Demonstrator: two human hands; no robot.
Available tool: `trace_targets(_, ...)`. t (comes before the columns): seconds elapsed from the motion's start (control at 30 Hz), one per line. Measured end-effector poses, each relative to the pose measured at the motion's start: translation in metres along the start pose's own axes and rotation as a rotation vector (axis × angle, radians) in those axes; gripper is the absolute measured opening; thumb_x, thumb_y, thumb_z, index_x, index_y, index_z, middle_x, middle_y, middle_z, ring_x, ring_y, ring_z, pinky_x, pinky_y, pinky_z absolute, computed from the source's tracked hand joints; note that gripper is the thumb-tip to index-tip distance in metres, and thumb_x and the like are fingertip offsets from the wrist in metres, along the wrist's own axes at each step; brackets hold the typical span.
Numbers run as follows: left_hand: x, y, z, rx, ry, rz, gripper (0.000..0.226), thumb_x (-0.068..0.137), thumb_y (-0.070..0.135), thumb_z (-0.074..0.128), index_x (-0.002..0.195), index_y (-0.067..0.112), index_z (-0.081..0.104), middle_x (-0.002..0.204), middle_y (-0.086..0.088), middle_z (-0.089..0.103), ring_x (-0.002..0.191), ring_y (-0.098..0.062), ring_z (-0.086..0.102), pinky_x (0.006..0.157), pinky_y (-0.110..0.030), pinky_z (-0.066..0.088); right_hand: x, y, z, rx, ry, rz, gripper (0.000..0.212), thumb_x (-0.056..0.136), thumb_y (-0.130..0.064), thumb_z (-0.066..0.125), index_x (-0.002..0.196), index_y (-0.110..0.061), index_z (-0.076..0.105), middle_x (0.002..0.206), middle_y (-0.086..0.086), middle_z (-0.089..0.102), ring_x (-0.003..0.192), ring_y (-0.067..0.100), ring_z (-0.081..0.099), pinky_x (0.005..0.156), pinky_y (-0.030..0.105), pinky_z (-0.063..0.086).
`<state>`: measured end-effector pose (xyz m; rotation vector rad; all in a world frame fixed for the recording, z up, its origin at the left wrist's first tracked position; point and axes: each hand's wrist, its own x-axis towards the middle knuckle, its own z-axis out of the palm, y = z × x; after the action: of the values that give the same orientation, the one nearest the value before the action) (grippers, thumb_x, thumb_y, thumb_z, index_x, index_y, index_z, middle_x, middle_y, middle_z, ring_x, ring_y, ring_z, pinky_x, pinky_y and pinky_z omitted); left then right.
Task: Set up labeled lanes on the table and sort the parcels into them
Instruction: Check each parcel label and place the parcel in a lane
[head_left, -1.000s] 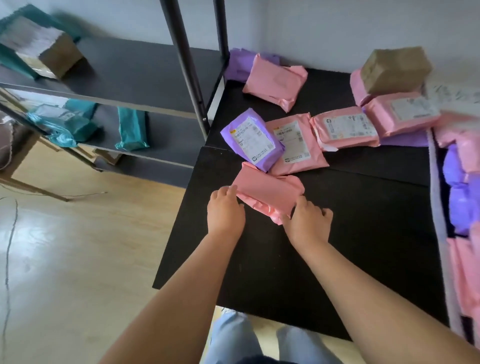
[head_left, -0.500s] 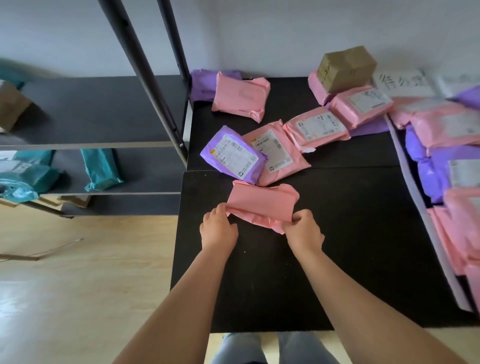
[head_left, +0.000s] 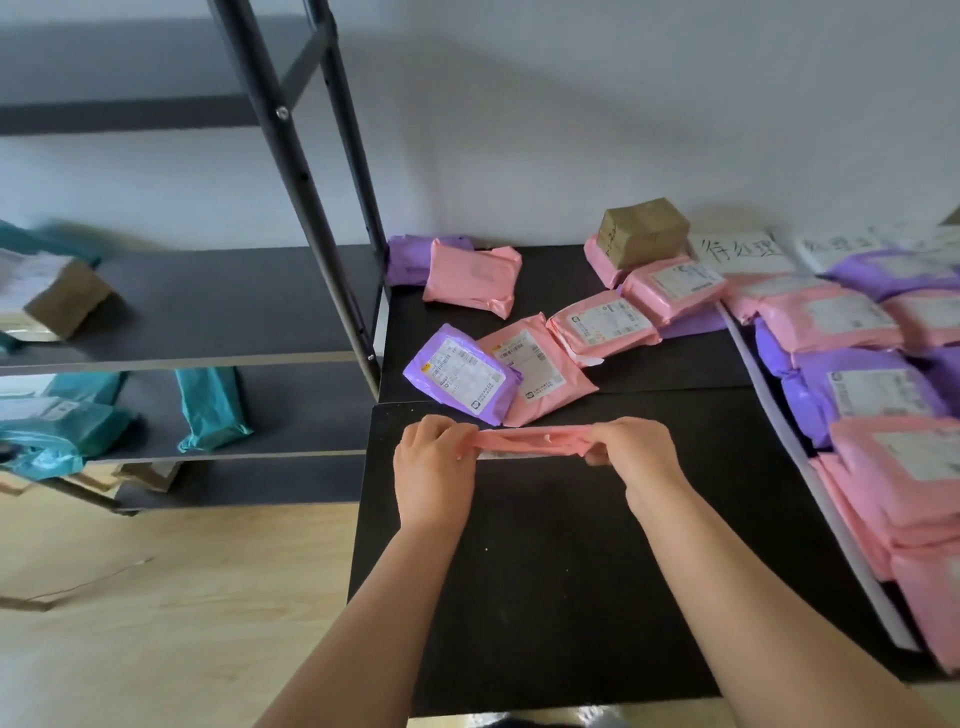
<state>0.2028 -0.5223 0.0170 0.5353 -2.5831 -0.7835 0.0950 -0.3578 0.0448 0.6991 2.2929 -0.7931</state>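
Pink parcel (head_left: 535, 441) now tipped edge-on, a thin strip; half a second ago its broad face showed. Left hand (head_left: 434, 467) grips its left end and right hand (head_left: 639, 457) its right end, fingers curled round it. It's over the black table (head_left: 545, 597), at 6 o'clock of the purple parcel (head_left: 462, 379). Other parcels unmoved.

Nearest flat plastic mailer (head_left: 535, 441) was plain pink; plastic parcel (head_left: 465, 384) behind it was purple, white barcoded label (head_left: 454, 371); cardboard box (head_left: 641, 231) brown; table top (head_left: 545, 571) black; shelf pouches (head_left: 210, 410) teal; paper sign (head_left: 740, 252) white, black handwriting.
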Motion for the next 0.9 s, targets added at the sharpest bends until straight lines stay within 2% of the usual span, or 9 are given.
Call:
trace_targets(0.2,0.023,0.024,-0.033,0.012,0.141,0.194,0.014,0.072,0.004,0.085,0.082,0.014,0.082,0.082,-0.004,0.073,0.082,-0.031,0.065,0.078,-0.044,0.051,-0.027,-0.013,-0.032,0.098,0.017,-0.039,0.028,0.085,-0.035,0.076,0.08,-0.012,0.06,0.063,0.001,0.061,0.057,0.013,0.056,0.049,0.029,0.032)
trace_targets(0.3,0.033,0.035,-0.049,0.05,0.177,0.23,0.012,0.073,0.003,0.082,0.076,0.015,0.081,0.076,-0.001,0.071,0.079,-0.03,0.063,0.081,-0.038,0.044,-0.039,-0.009,-0.038,0.192,0.082,-0.2,0.019,0.091,-0.031,0.07,0.083,-0.015,0.064,0.07,0.0,0.062,0.062,0.013,0.057,0.051,0.027,0.037)
trace_targets(0.37,0.039,0.042,-0.059,0.093,0.176,0.239,0.01,0.078,0.007,0.078,0.077,0.016,0.081,0.078,0.0,0.071,0.083,-0.028,0.062,0.085,-0.035,0.038,-0.049,-0.001,-0.038,0.22,0.236,-0.435,0.015,0.096,-0.032,0.062,0.101,-0.018,0.067,0.086,-0.003,0.067,0.078,0.015,0.063,0.07,0.034,0.052)
trace_targets(0.43,0.045,0.049,-0.068,0.151,0.142,0.246,0.013,0.085,0.012,0.07,0.083,0.019,0.081,0.084,0.002,0.071,0.088,-0.027,0.059,0.089,-0.034,0.034,-0.062,0.004,-0.038,0.076,0.515,-0.673,0.023,0.097,-0.036,0.059,0.116,-0.023,0.063,0.106,-0.004,0.067,0.098,0.017,0.064,0.095,0.045,0.048)
trace_targets(0.5,0.048,0.056,-0.076,0.219,0.102,0.246,0.02,0.092,0.02,0.06,0.092,0.024,0.08,0.09,0.005,0.07,0.094,-0.023,0.055,0.092,-0.032,0.032,-0.078,0.003,-0.04,-0.025,0.707,-0.912,0.03,0.094,-0.035,0.064,0.122,-0.023,0.063,0.115,-0.002,0.068,0.11,0.019,0.063,0.102,0.047,0.043)
trace_targets(0.57,0.05,0.064,-0.082,0.21,0.076,0.233,0.024,0.095,0.025,0.055,0.099,0.026,0.078,0.095,0.007,0.069,0.098,-0.02,0.053,0.094,-0.03,0.028,-0.089,0.001,-0.04,-0.157,0.689,-1.049,0.033,0.091,-0.034,0.068,0.123,-0.025,0.065,0.119,-0.002,0.069,0.117,0.02,0.06,0.107,0.049,0.038)
trace_targets(0.67,0.051,0.074,-0.088,0.172,0.086,0.245,0.022,0.096,0.027,0.056,0.101,0.027,0.078,0.097,0.008,0.071,0.1,-0.018,0.053,0.097,-0.029,0.025,-0.096,0.001,-0.035,-0.34,0.659,-1.065,0.033,0.091,-0.032,0.069,0.124,-0.029,0.067,0.122,-0.005,0.066,0.121,0.019,0.055,0.114,0.048,0.028)
trace_targets(0.8,0.048,0.086,-0.095,0.113,0.108,0.283,0.016,0.092,0.024,0.064,0.092,0.021,0.08,0.089,0.003,0.073,0.095,-0.023,0.056,0.095,-0.034,0.029,-0.1,0.004,-0.032,-0.285,0.758,-1.112,0.022,0.089,-0.022,0.072,0.111,-0.021,0.074,0.106,0.0,0.072,0.107,0.022,0.063,0.112,0.048,0.03)
trace_targets(0.9,0.043,0.093,-0.097,0.02,0.217,0.28,0.011,0.083,0.013,0.075,0.092,0.014,0.08,0.09,-0.005,0.074,0.093,-0.032,0.062,0.092,-0.042,0.037,-0.103,0.003,-0.034,-0.214,0.753,-1.126,0.016,0.089,-0.018,0.072,0.105,-0.017,0.076,0.099,0.002,0.075,0.098,0.023,0.066,0.109,0.048,0.032)
